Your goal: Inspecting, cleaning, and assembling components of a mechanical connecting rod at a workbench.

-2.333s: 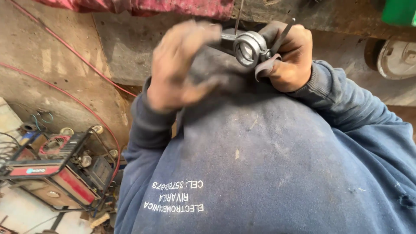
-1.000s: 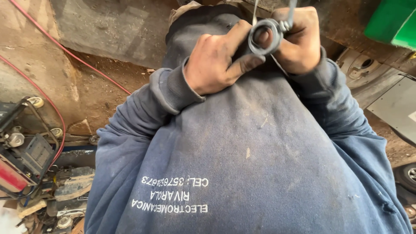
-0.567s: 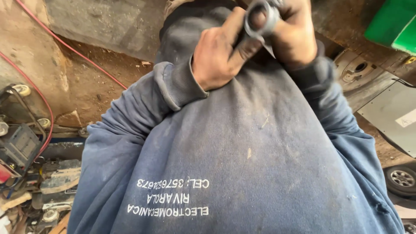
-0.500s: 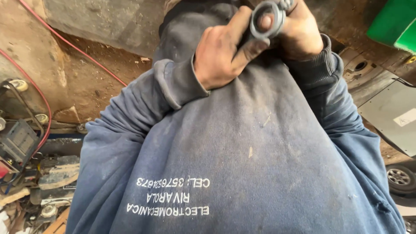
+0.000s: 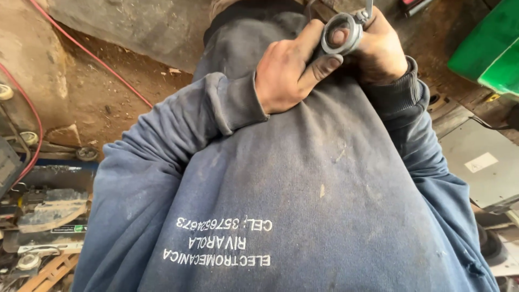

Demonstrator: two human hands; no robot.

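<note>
Hands meet at chest height: our left hand [image 5: 286,73] and right hand [image 5: 381,51] both clasp the grey metal ring [image 5: 341,33] (grimy fingers curled tight) above our blue sweatshirt [image 5: 303,178].

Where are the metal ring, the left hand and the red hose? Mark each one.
metal ring [image 5: 354,42]: head view, on its grey right rim.
left hand [image 5: 284,75]: head view, on the back of the hand.
red hose [image 5: 92,57]: head view, on its run across the dirt floor.
</note>
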